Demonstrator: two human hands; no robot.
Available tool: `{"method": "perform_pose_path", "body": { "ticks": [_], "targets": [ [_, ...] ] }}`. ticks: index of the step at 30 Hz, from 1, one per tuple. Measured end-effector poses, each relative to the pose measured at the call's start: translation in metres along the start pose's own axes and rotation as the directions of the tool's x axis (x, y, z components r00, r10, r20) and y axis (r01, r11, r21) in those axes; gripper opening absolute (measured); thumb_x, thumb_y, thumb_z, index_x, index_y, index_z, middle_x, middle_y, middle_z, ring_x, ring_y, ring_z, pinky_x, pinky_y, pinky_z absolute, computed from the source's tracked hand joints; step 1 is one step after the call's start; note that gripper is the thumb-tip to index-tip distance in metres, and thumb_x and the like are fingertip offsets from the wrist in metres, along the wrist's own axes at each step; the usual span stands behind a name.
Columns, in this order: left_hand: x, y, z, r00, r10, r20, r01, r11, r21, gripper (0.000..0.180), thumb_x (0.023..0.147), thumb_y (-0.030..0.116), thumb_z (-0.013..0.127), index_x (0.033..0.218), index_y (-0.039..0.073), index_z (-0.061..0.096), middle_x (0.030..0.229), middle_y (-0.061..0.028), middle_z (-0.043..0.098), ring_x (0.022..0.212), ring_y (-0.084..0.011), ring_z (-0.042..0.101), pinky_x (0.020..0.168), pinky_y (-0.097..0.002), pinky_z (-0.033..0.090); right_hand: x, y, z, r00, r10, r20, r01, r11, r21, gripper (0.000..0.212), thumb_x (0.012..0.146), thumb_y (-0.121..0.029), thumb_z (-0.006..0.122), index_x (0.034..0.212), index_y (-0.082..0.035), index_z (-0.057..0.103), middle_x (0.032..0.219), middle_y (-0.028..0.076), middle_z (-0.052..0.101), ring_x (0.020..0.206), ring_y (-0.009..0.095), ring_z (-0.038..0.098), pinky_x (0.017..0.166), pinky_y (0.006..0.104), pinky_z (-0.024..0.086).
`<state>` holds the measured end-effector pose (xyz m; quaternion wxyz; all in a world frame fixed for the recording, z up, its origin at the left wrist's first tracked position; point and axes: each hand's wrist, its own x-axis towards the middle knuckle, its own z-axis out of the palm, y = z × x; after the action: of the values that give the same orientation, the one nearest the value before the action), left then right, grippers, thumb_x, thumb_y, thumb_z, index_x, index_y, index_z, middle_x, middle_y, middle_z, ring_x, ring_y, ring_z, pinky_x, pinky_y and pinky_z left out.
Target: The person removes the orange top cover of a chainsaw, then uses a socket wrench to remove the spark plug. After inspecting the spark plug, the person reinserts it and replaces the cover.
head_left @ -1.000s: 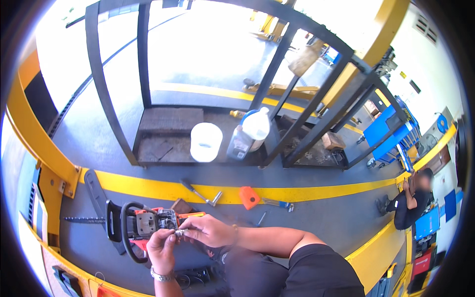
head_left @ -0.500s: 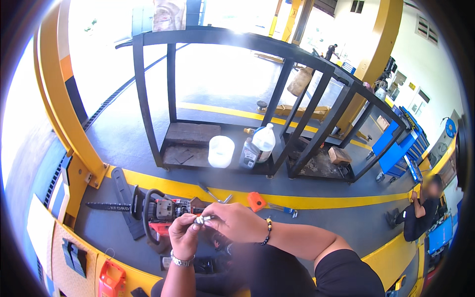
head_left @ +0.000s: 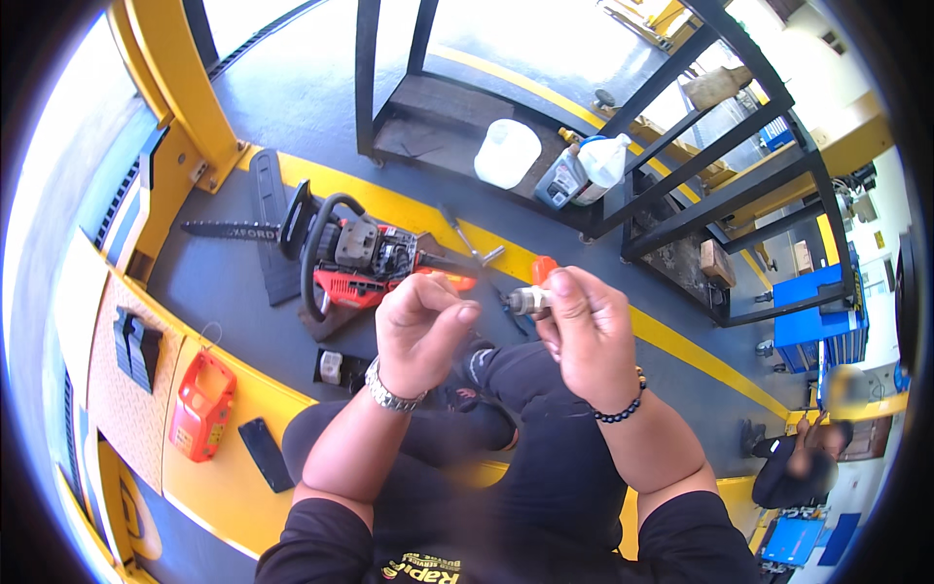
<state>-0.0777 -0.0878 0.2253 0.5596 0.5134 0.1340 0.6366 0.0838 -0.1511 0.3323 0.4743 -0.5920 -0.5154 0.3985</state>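
Workshop floor, white jug (head_left: 507,153) on black rack (head_left: 623,209), contents hidden

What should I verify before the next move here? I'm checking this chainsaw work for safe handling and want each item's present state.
1. Small metal part secured: ok, pinched in the right hand fingertips.
2. Left hand free: cannot tell, its fingers are curled and may hide something small.
3. Chainsaw stable: ok, lying on the grey floor, untouched by either hand.
4. Engine cover off: ok, the orange cover lies apart on the yellow ledge.
5. Tools within reach: ok, the long tool and the orange-handled tool lie beside the saw.
6. Bystander clear: ok, a seated person is far right.
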Motion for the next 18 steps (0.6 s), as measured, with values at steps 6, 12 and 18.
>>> {"method": "perform_pose_path", "body": {
  "ticks": [6,12,18],
  "targets": [
    [0.004,0.008,0.017,0.998,-0.024,-0.06,0.016,0.992,-0.122,0.02,0.084,0.005,0.08,0.097,0.004,0.065,0.101,-0.0094,0.065,0.097,-0.0218,0.062,0.089,-0.0347,0.049,-0.007,0.004,0.001,0.991,0.116,0.059,-0.125,0.975,0.185,0.045,0.11,-0.039,0.048,0.084,-0.004,0.06,0.061,-0.003,0.049,0.049,0.003,0.04,0.046,0.0218,0.033],
    [-0.002,0.011,0.005,0.981,0.136,0.136,-0.138,0.99,0.005,0.034,0.082,0.01,0.084,0.112,0.005,0.069,0.11,-0.0111,0.068,0.099,-0.0231,0.064,0.088,-0.0361,0.05,-0.01,-0.001,0.012,0.965,0.195,0.173,-0.236,0.937,0.259,0.049,0.11,-0.044,0.046,0.086,-0.004,0.062,0.06,-0.002,0.05,0.049,0.003,0.041,0.045,0.0212,0.031],
    [0.008,0.04,-0.001,0.942,0.285,0.177,-0.303,0.95,0.081,0.031,0.076,0.014,0.086,0.102,0.006,0.072,0.097,-0.0092,0.07,0.087,-0.023,0.063,0.08,-0.0366,0.049,-0.022,-0.005,0.018,0.947,-0.121,0.298,0.037,0.962,0.271,0.048,0.109,-0.044,0.045,0.096,0.0,0.062,0.068,0.0,0.057,0.057,0.006,0.048,0.053,0.0235,0.036]
  ]
}}
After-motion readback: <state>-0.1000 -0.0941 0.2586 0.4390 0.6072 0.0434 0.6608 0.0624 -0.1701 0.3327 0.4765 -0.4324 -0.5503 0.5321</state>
